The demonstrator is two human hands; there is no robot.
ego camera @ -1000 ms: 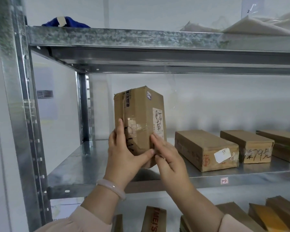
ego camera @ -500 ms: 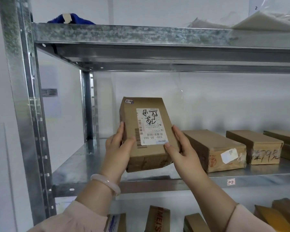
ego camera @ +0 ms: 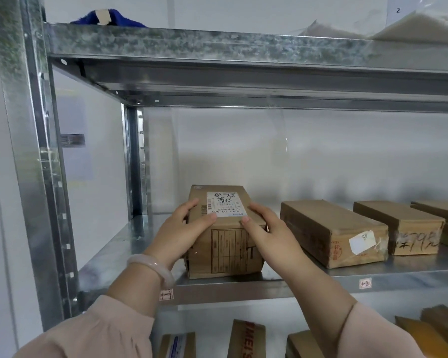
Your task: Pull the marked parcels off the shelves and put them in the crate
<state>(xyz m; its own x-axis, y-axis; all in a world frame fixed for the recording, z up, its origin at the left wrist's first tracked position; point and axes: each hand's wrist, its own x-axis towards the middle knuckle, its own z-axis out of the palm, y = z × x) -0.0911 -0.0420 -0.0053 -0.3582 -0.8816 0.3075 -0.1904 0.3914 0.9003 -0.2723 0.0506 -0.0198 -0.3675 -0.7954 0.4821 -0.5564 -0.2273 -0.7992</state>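
Lowered from the air, the parcel [ego camera: 228, 254] lay flat on the shelf [ego camera: 130, 244] by its front edge, long axis pointing away, with left grip [ego camera: 181, 226] and right grip [ego camera: 267, 228] clasping its sides equally.

Labelled parcel [ego camera: 226, 244] on the middle shelf [ego camera: 321, 282] near its left end, left hand [ego camera: 181, 228] on its left side, right hand [ego camera: 267, 228] on its right side, second parcel [ego camera: 329, 228] beside it to the right, third parcel [ego camera: 404, 223] further right, cloth [ego camera: 119, 20] on the upper shelf [ego camera: 217, 47].
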